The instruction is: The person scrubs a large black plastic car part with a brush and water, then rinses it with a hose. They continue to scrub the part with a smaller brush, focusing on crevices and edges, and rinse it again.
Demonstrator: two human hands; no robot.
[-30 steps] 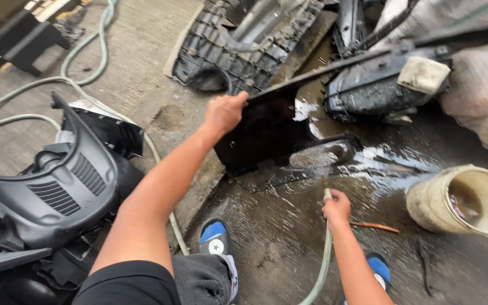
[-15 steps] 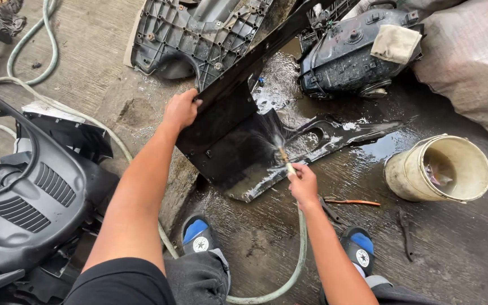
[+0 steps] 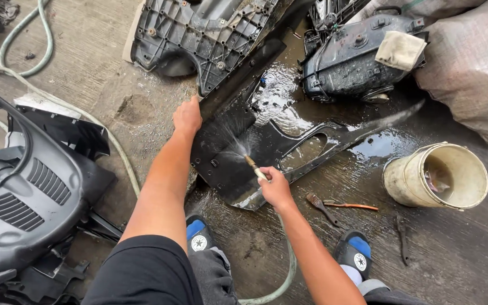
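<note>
While left fingers [image 3: 190, 107] still grip the black panel [image 3: 238, 164], right fingers [image 3: 269, 175] have brought the clasped nozzle [image 3: 253, 167] closer.

Wet concrete floor [image 3: 458, 254], flat daylight

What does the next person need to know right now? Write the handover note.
Left hand grips the top edge of the black plastic panel, holding it tilted on the wet ground. Right hand holds the hose nozzle, spraying water onto the panel's upper left part. Panel's centre already wet and shiny. Bucket lies tipped to the right; a brush lies beside the right hand, unused.
</note>
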